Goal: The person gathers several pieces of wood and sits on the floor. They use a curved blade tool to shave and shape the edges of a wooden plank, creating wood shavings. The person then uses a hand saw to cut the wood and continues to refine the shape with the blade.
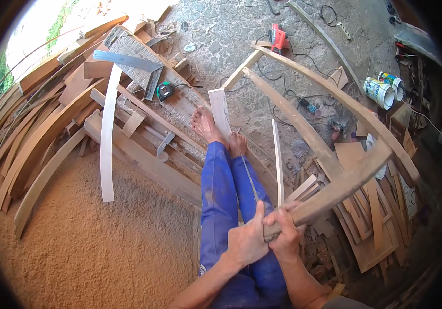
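Observation:
A large wooden frame saw (303,123) reaches from my lap toward the upper middle. My left hand (247,241) is closed at the near end of its handle bar, where the thin blade meets the wood. Right beside it, my right hand (286,235) wraps round the same bar. The narrow blade runs away from my hands to a pale board (220,114). That board stands tilted between my bare feet (207,124), which press against it. Whether the blade sits in a cut is too fine to tell.
Left of my legs lie long planks (51,149), a pale strip (107,139), a steel square (127,60) and a tape measure (165,91), with sawdust (102,252) nearby. A red power tool (278,38), cords, two paint buckets (379,93) and wood offcuts (370,216) are on the right.

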A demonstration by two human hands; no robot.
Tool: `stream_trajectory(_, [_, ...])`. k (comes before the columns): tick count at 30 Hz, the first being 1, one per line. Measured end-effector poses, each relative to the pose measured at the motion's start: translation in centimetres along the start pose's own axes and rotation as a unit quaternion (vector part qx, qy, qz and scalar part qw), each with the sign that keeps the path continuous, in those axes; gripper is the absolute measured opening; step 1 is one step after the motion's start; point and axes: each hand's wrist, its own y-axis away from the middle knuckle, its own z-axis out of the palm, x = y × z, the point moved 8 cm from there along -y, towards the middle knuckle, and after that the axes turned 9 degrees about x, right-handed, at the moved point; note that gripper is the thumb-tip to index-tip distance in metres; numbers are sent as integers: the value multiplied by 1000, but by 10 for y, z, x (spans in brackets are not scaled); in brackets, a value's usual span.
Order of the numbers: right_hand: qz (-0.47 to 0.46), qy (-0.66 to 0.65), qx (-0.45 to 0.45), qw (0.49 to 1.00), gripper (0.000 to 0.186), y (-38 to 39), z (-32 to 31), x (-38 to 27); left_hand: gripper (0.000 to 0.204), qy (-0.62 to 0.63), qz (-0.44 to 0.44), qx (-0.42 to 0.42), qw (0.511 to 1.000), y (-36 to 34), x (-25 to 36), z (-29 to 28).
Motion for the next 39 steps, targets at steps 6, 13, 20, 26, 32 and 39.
stream_trajectory(6, [-17, 32, 15, 999, 23, -15, -4, 23, 99, -16, 31, 17, 999, -16, -21, 12])
stream_trajectory(13, [-6, -89, -3, 996, 16, -203, 135, 117, 81, -48, -26, 48, 997, -215, -128, -4])
stream_trajectory(20, [-23, -12, 1, 1000, 17, 21, -16, -13, 100, -17, 19, -10, 1000, 22, 17, -3])
stream_trajectory(26, [-21, -2, 50, 999, 12, -41, 13, 45, 96, -40, 30, 24, 998, -43, -43, 12])
stream_trajectory(32, [-13, -91, -42, 995, 20, -206, 141, 126, 83, -20, -3, 71, 997, -217, -129, -1])
stream_trajectory(39, [-13, -11, 7, 1000, 14, 11, -2, -11, 96, 21, -1, 1, 1000, 15, 3, 4])
